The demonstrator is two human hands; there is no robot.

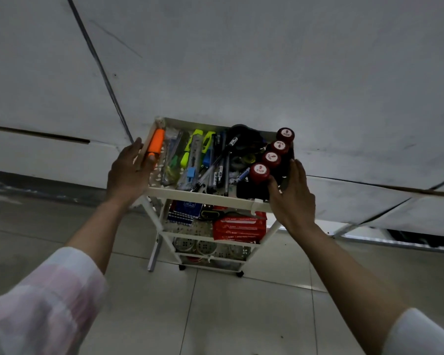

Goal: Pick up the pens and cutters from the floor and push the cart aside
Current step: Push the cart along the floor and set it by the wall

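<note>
At the top tray of the white cart (205, 194), which stands on pale floor tiles (215, 308) against a grey wall (241, 60), we set our left hand (127, 172) and right hand (291, 196) flat on its side rims, fingers straight, gripping nothing. Pens (217, 165) and cutters (195, 149) already lie in the tray. We judge the cart light, top-loaded and rolling on small castors, so the rims suit a gentle push.
</note>
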